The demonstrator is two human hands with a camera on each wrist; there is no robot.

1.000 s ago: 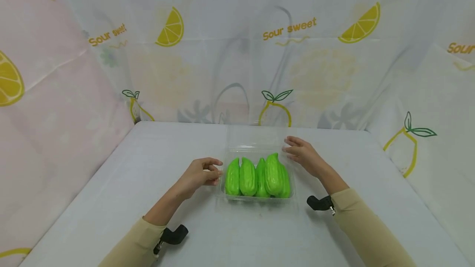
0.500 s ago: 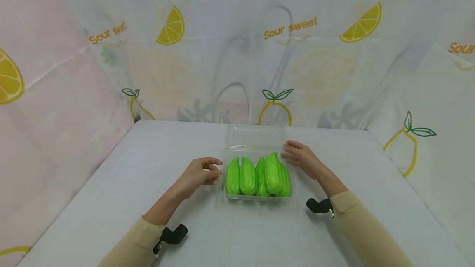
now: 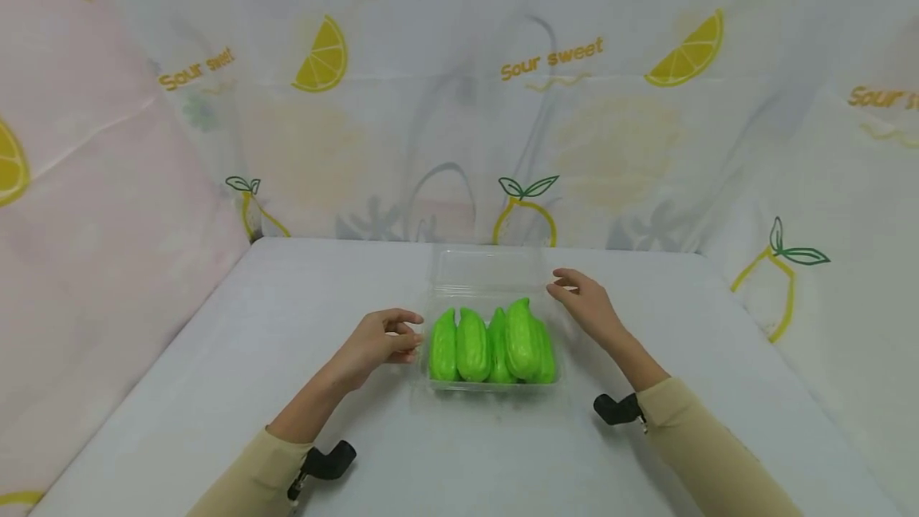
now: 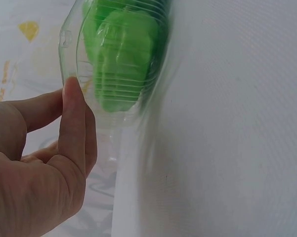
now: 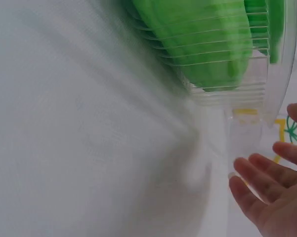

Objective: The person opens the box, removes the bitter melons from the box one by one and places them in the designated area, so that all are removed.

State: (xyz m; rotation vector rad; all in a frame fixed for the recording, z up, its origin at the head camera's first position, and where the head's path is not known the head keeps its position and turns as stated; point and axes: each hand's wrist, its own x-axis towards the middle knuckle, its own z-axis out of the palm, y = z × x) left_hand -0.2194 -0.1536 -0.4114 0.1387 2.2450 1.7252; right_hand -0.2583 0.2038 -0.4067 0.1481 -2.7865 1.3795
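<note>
The box (image 3: pixel 495 387) sits on the bench (image 3: pixel 187 389) in front of you, between your two grips, with green fruit (image 3: pixel 522 341) inside. Its lid (image 3: pixel 491 268) is open and lies back behind the box, on the far side from you. What counts most is the way from your right grip (image 3: pixel 590 305) to that lid. This grip is the nearer one: its fingertips are just beside the lid's right edge, close to the fold, so the lid lies to their left. It is loose, with nothing in it, and the right wrist view shows its fingers spread and apart from the box. Your left grip (image 3: pixel 372 348) is at the left side of the box, with its thumb at the rim (image 4: pixel 64 54); I cannot tell if it pinches the rim or just touches it. The box and lid both look longer from side to side, so their short sides face your grips. The fruit lie the other way, with their long way pointing away from you.
</note>
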